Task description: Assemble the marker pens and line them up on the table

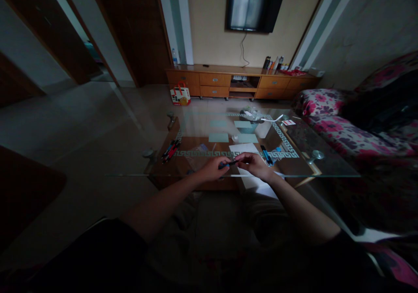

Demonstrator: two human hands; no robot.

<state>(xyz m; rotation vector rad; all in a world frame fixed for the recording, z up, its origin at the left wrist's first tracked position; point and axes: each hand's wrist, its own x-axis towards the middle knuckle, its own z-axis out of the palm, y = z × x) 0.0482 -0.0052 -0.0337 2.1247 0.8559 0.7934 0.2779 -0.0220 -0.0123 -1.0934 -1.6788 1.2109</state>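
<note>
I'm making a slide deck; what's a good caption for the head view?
Left hand and right hand hold a slim blue-and-dark object at a glass table, television beyond.

The left hand [214, 168] and the right hand [256, 166] come close together, fingertips turned toward each other, each with thumb and fingers drawn into a pinch. The right hand's knuckles arch upward. Behind the hands, the bare left forearm [170, 200] and right forearm [295, 206] spread apart toward dark sleeves, bent at the elbows; both wrists angle inward.
</note>
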